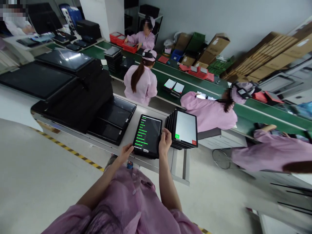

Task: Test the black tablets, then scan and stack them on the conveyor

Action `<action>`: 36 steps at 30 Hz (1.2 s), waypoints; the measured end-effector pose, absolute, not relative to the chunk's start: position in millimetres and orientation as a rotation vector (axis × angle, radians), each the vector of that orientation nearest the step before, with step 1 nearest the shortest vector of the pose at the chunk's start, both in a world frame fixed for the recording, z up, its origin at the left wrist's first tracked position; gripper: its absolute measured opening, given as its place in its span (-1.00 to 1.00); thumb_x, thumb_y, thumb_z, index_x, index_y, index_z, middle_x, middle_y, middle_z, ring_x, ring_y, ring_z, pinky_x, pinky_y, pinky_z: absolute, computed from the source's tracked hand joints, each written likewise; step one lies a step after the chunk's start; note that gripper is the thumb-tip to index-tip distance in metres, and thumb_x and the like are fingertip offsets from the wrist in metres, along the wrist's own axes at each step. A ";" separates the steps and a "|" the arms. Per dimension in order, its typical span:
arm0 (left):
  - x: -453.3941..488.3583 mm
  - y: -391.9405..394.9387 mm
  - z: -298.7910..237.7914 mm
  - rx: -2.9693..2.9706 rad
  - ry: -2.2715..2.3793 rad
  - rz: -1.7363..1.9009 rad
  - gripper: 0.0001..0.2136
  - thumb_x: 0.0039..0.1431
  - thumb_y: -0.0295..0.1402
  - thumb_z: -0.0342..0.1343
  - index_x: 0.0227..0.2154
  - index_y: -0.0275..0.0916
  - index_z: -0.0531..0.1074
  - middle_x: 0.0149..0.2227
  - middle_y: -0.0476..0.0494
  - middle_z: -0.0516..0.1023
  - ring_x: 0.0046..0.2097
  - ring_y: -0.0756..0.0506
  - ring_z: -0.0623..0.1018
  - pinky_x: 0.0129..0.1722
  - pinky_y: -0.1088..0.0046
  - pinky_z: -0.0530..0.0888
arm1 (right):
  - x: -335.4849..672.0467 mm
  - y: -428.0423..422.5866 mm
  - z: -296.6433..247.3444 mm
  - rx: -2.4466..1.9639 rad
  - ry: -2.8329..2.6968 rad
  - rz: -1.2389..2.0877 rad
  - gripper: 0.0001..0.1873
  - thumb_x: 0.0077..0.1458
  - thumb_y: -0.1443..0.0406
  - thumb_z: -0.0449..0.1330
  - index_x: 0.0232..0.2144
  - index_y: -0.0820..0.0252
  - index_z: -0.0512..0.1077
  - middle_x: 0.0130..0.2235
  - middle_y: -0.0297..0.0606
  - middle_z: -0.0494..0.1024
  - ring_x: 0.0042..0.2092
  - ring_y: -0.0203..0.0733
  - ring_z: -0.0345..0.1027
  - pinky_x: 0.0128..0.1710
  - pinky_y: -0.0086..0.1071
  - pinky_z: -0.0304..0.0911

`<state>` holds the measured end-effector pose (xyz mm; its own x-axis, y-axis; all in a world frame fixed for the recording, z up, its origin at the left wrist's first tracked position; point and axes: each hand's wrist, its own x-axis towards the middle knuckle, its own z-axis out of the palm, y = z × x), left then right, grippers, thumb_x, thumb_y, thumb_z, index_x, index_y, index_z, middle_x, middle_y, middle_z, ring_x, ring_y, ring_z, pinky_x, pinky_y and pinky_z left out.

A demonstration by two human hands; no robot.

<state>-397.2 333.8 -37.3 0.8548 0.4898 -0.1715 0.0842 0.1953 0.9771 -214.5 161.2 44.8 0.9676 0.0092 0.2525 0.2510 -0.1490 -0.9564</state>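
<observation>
I hold a black tablet (147,136) with both hands above the edge of a grey table (126,136). Its screen is dark with several green lines of text. My left hand (126,152) grips the tablet's lower left corner. My right hand (165,141) is wrapped round its right edge. Right beside it stands a stack of tablets (183,130); the top one shows a pale grey screen with a green and a red button.
Dark tablets (114,118) and large black monitors (73,94) lie on the table to the left. Several people in pink coats work at a green conveyor belt (185,78) beyond. Cardboard boxes (268,55) line the back wall. Yellow-black floor tape (70,150) runs under the table.
</observation>
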 end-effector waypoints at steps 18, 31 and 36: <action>-304.1 428.8 44.2 1.315 0.409 -0.088 -0.49 -0.05 0.10 0.51 -0.27 -0.26 0.66 -0.35 -0.11 0.72 -0.29 -0.16 0.68 -0.29 0.38 0.55 | -267.5 167.9 66.6 -1.531 0.041 0.057 -0.48 0.21 -0.14 0.39 0.03 0.04 0.66 0.07 -0.15 0.76 0.15 0.11 0.61 0.23 -0.04 0.49; -202.7 352.5 118.6 1.213 0.219 -0.096 -0.63 0.02 -0.15 0.50 -0.22 -0.29 0.63 -0.37 -0.08 0.69 -0.40 -0.07 0.61 -0.40 0.46 0.50 | -268.1 106.0 42.4 -1.259 0.194 -0.316 -0.50 0.23 -0.14 0.35 -0.11 0.14 0.65 -0.18 -0.20 0.75 -0.14 -0.08 0.62 0.00 -0.15 0.54; -131.6 265.1 134.9 1.160 0.220 -0.163 -0.80 0.22 -0.29 0.40 -0.23 -0.30 0.59 -0.36 -0.12 0.67 -0.36 -0.05 0.60 -0.35 0.46 0.51 | -288.1 63.0 3.9 -1.438 0.287 -0.257 -0.36 0.22 -0.28 0.27 -0.21 0.17 0.68 -0.28 -0.16 0.74 -0.13 0.02 0.62 0.11 -0.05 0.46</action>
<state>-131.6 265.1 134.9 0.9668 -0.0136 -0.2553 0.2400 0.3918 0.8882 -288.1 63.0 3.9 0.9384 -0.3434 -0.0394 0.0009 0.1164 -0.9932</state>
